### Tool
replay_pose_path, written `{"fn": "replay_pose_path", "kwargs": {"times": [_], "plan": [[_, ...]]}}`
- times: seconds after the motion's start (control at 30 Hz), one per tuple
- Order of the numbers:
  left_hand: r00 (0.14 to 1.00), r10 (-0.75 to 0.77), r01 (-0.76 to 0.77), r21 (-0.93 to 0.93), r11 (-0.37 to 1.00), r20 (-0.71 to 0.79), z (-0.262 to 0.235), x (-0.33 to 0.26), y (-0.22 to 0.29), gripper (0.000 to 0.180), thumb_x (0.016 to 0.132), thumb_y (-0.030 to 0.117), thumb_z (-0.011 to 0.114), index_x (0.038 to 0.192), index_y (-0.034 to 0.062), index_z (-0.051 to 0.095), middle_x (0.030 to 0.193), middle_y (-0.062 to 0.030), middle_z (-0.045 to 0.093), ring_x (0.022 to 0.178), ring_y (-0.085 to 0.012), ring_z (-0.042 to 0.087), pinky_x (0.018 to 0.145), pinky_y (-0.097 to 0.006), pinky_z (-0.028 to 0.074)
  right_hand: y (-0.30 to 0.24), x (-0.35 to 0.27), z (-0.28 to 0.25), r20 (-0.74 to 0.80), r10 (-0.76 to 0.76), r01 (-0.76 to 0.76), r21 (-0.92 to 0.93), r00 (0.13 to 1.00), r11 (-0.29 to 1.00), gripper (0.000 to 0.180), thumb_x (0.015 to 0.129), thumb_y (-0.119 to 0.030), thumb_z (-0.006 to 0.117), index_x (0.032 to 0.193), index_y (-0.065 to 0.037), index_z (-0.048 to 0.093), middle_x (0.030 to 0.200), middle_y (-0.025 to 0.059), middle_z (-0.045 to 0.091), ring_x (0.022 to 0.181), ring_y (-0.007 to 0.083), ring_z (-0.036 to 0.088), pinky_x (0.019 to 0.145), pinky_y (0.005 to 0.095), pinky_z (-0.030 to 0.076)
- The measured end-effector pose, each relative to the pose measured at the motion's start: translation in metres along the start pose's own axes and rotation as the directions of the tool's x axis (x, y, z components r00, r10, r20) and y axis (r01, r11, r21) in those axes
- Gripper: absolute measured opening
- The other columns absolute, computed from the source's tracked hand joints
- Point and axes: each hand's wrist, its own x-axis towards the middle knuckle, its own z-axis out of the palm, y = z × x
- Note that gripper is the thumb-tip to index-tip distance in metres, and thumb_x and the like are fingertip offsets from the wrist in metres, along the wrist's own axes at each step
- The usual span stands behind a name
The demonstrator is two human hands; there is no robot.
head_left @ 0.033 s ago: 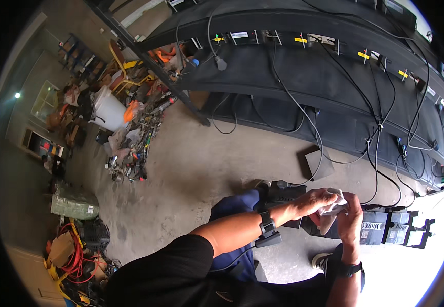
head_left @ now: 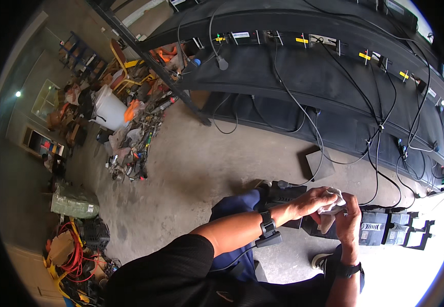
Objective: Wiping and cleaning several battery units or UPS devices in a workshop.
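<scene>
My left hand point(head_left: 311, 201) reaches in from the left and pinches a crumpled whitish cloth point(head_left: 333, 199). On the cloth's other side, my right hand point(head_left: 348, 220) has its fingers bent around the edge of the same cloth. A pale tan, wedge-shaped piece point(head_left: 326, 224) hangs below it between the two hands; whether it belongs to the cloth, I cannot tell. Each wrist wears a black strap, and the left strap point(head_left: 268, 225) carries a small dark box with a cable. Beneath the hands, a row of black cases point(head_left: 373, 228) with ribbed grey parts lies on the floor.
A black rack point(head_left: 283, 66) with shelves and hanging cables point(head_left: 378, 133) spans the far side. A dark flat box point(head_left: 320, 162) lies on the floor before it. To the left are a heap of mixed scrap point(head_left: 135, 148), a white bucket point(head_left: 110, 108), a green wrapped bale point(head_left: 75, 201) and red cable point(head_left: 76, 256).
</scene>
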Motion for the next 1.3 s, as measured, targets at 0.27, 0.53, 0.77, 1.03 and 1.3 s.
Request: {"fn": "replay_pose_path", "kwargs": {"times": [0.27,0.53,0.77,1.03,1.3], "plan": [[0.948,0.173,-0.148,0.111,0.983,-0.266,-0.012,0.010,-0.002,0.049,0.086,0.009,0.071,0.130,0.0018,0.051,0.109,-0.0070,0.062,0.098,-0.0139,0.061,0.083,-0.028,0.054,0.015,-0.002,-0.003,0.176,-0.074,0.120,-0.267,0.982,0.956,0.042,0.081,0.004,0.061,0.123,0.000,0.060,0.124,0.0172,0.060,0.114,0.0317,0.060,0.097,0.0371,0.047],[0.924,0.153,-0.112,0.134,0.985,-0.350,-0.017,0.015,-0.009,0.054,0.068,-0.003,0.072,0.118,0.0007,0.052,0.103,-0.0077,0.061,0.096,-0.0156,0.060,0.083,-0.032,0.052,0.009,0.000,-0.008,0.097,-0.036,0.063,-0.288,0.995,0.955,0.039,0.081,0.000,0.062,0.121,0.000,0.061,0.118,0.0170,0.063,0.108,0.0330,0.063,0.090,0.0383,0.051],[0.929,0.196,-0.070,0.372,0.925,-0.313,-0.013,0.016,-0.012,0.049,0.069,-0.008,0.070,0.115,0.0029,0.057,0.102,-0.0056,0.066,0.095,-0.0140,0.062,0.085,-0.031,0.052,0.012,-0.005,-0.002,0.107,-0.036,0.063,-0.265,0.994,0.962,0.029,0.080,-0.001,0.063,0.109,-0.001,0.065,0.106,0.0179,0.067,0.099,0.0361,0.066,0.087,0.0405,0.052],[0.999,-0.034,0.040,0.200,0.979,-0.035,-0.004,0.029,-0.026,0.045,0.074,-0.009,0.070,0.116,0.0008,0.056,0.098,-0.0045,0.066,0.086,-0.0116,0.063,0.078,-0.028,0.053,0.006,-0.006,-0.018,0.032,-0.059,0.066,-0.283,0.998,0.957,0.011,0.088,-0.006,0.059,0.095,-0.001,0.067,0.081,0.0150,0.067,0.072,0.0314,0.068,0.065,0.0358,0.053],[0.953,-0.159,-0.014,0.561,0.827,0.258,0.023,0.034,-0.011,0.037,0.070,-0.004,0.071,0.106,-0.0001,0.060,0.090,-0.0073,0.068,0.080,-0.0144,0.065,0.072,-0.031,0.055,0.011,-0.011,-0.073,-0.276,0.167,-0.143,0.104,0.946,0.984,0.020,0.092,-0.006,0.064,0.110,0.003,0.064,0.088,0.0101,0.070,0.082,0.0137,0.067,0.073,0.0269,0.053]]}}
